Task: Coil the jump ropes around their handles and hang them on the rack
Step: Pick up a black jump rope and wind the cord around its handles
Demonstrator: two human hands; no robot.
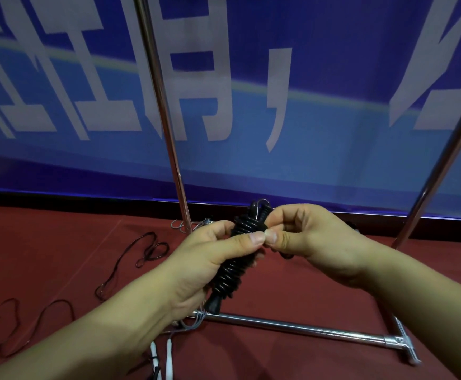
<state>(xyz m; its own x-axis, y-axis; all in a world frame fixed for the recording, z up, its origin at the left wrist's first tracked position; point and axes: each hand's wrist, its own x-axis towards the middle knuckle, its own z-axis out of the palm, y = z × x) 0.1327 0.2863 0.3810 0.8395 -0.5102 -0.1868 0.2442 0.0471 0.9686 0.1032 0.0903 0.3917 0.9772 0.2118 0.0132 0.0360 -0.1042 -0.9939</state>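
Note:
A black jump rope (232, 272) is coiled tightly around its handles into a slanted bundle in the middle of the view. My left hand (210, 256) grips the bundle from the left, thumb laid across its upper part. My right hand (306, 237) pinches the rope at the top of the bundle, its thumb meeting my left thumb. A thin metal hook (261, 202) pokes out above the bundle. The chrome rack (174, 149) stands just behind, with upright poles left and right and a base bar (292, 326) below my hands.
A loose black rope (130, 259) snakes over the red carpet at left. White handles (169, 357) lie at the bottom centre, and metal hooks (185, 224) lie by the left pole's foot. A blue banner with white characters (306, 105) fills the background.

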